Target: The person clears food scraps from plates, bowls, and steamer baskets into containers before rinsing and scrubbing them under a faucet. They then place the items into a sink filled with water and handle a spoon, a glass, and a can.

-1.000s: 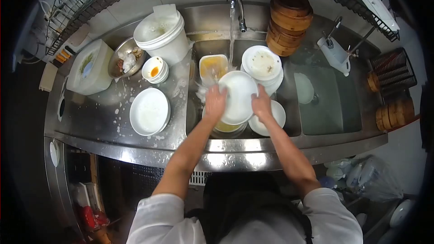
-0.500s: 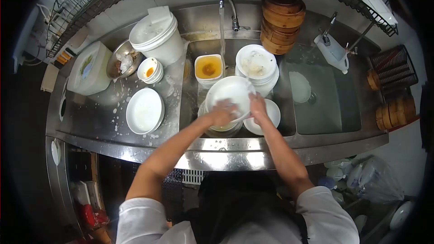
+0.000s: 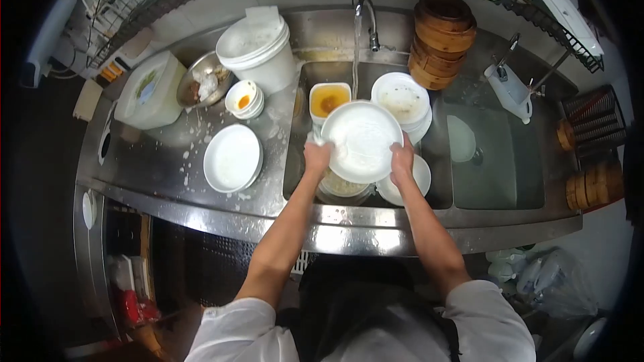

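Plate (image 3: 363, 141) at frame centre, left hand (image 3: 316, 157) and right hand (image 3: 402, 161) pinching opposite edges, tap (image 3: 372, 25) running, upper centre

The held plate (image 3: 362, 141) looks smooth and glossy, the counter (image 3: 161, 155) shiny metal, the steamers (image 3: 443, 43) wood.

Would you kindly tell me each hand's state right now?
Left hand: closed on the white dish, left rim.
Right hand: closed on the same dish, right rim.
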Available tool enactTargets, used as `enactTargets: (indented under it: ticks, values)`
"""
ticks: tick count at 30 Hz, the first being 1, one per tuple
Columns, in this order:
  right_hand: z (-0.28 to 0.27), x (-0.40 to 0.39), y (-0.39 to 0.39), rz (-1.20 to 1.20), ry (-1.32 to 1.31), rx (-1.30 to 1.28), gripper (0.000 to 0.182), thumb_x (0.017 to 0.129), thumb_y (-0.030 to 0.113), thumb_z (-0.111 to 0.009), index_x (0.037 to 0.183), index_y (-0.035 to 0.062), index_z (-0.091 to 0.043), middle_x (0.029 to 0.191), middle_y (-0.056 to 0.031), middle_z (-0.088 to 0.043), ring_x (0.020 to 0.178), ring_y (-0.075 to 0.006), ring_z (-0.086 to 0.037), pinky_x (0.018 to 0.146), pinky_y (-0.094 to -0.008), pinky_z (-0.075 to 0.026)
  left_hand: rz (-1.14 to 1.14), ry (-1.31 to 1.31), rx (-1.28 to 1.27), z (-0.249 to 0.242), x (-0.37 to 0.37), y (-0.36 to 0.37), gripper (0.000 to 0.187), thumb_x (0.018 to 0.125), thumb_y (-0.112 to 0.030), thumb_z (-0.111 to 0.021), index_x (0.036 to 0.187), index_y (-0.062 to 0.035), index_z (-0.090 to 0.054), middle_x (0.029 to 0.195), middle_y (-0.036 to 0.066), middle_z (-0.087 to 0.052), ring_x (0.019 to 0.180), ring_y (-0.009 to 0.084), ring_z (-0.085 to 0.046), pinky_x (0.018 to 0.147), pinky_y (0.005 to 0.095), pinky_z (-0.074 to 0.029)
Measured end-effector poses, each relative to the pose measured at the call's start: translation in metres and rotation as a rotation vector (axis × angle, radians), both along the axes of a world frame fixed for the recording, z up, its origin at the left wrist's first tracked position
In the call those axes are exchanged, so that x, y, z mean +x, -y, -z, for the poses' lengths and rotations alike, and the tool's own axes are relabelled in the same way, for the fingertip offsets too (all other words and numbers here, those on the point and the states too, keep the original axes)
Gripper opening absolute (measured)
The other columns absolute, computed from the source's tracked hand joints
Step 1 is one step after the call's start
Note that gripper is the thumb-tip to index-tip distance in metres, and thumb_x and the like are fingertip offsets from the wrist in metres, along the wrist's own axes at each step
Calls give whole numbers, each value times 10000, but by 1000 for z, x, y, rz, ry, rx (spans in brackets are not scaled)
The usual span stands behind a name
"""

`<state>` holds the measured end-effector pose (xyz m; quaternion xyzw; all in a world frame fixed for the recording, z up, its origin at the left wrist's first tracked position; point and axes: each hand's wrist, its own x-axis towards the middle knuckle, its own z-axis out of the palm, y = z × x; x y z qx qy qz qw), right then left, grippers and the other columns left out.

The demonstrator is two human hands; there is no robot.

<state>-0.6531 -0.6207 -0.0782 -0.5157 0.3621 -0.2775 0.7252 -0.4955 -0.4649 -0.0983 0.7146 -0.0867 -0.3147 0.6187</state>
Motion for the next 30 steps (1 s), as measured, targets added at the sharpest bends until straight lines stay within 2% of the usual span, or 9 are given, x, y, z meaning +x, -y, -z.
enactTargets:
  ticks: [3, 7, 11, 13, 16, 21, 24, 28, 30]
  values:
    - [7, 45, -42, 311, 81, 60, 566, 710, -21, -439, 1276, -16, -420, 1153, -175, -549, 1035, -279, -558, 913, -369, -442, -709, -243, -190, 16, -54, 51, 514, 717, -7, -606, 1210, 73, -485, 1098, 212, -612, 960, 195, -625, 646, 344, -546]
    - [19, 35, -19, 170, 93, -60, 528, 747, -12, -451, 1271, -46, -394, 1092, -176, -558, 925, -280, -601, 840, -361, -483, 41, -27, -17, 15, 32, -4, 402, 731, 50, -572, 1131, 57, -526, 978, 123, -651, 814, 265, -639, 747, 430, -554]
    - [32, 70, -37, 310, -34, -34, 483, 786, 4, -459, 1263, -55, -416, 1175, -218, -544, 1004, -293, -589, 878, -357, -466, -708, 151, -23, -10, -21, 26, 253, 768, 24, -546, 1014, 51, -598, 837, 150, -665, 682, 242, -657, 594, 373, -552]
    - [34, 77, -70, 481, -8, -102, 479, 789, 17, -454, 1261, -61, -434, 1183, -230, -547, 1032, -311, -583, 899, -363, -463, -715, -338, -320, -9, -39, 28, 234, 781, 2, -545, 1003, 53, -600, 835, 152, -672, 661, 226, -653, 589, 358, -543]
    - [-6, 45, -39, 3, 269, 254, 557, 768, 17, -464, 1311, -64, -373, 1286, -238, -461, 1181, -317, -481, 1003, -385, -373, 88, 176, 92, -2, 49, -34, 359, 787, -33, -565, 1139, 31, -533, 1023, 129, -642, 863, 204, -627, 636, 366, -534]
    - [30, 100, -77, 533, 195, 64, 478, 756, 0, -459, 1231, -62, -472, 1096, -200, -600, 993, -315, -589, 913, -367, -432, -865, -81, -304, 0, -26, 30, 297, 752, -8, -579, 1041, 61, -579, 960, 196, -664, 905, 272, -649, 820, 372, -490]
    - [1, 68, -46, 209, -41, -289, 452, 752, 7, -453, 1195, -71, -495, 1080, -224, -602, 997, -336, -582, 903, -380, -425, -131, 265, -23, -24, 45, -40, 354, 746, 4, -606, 1099, 25, -583, 977, 126, -654, 874, 222, -630, 767, 332, -507]
    - [9, 106, -62, 457, -43, -417, 366, 757, -6, -472, 1109, -78, -542, 1038, -241, -616, 964, -375, -594, 879, -394, -431, -704, 115, -195, 30, 1, -6, 416, 773, -43, -636, 1175, 2, -539, 1090, 164, -620, 987, 244, -610, 737, 370, -534]
    - [27, 103, -62, 283, 8, -325, 371, 755, -19, -462, 1110, -85, -544, 1029, -215, -626, 903, -328, -624, 811, -397, -467, -530, -346, -465, -40, -32, -27, 547, 845, -207, -636, 1306, -14, -412, 1266, 143, -527, 1132, 292, -534, 936, 420, -445]
